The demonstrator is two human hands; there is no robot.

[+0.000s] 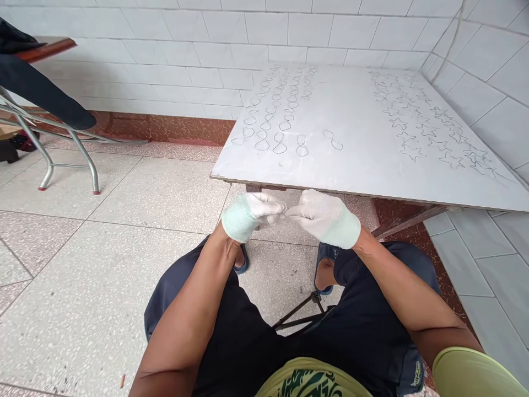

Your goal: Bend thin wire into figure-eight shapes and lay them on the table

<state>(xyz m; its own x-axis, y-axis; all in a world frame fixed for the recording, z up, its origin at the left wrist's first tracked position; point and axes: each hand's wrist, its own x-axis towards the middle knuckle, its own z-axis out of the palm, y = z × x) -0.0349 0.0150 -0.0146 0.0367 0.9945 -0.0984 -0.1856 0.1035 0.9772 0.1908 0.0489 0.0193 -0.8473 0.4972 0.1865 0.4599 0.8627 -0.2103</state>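
From the head view, the left hand (264, 207) and the right hand (312, 209), both in white gloves with pale green cuffs, meet just short of the table's (351, 110) near edge. Each has its thumb and fingers pressed together; I cannot tell whether anything is pinched between them. From there, a lone wire figure-eight (332, 139) lies at one o'clock, rows of wire loops (280, 143) between eleven and twelve, wire stars (412, 149) around two. Lettering (416, 375) on the trousers, between four and five, is too small to read. White tabletop separates loops from stars. Tiled wall (268, 27) bounds twelve o'clock; speckled floor (144, 231) spreads toward eight and nine.
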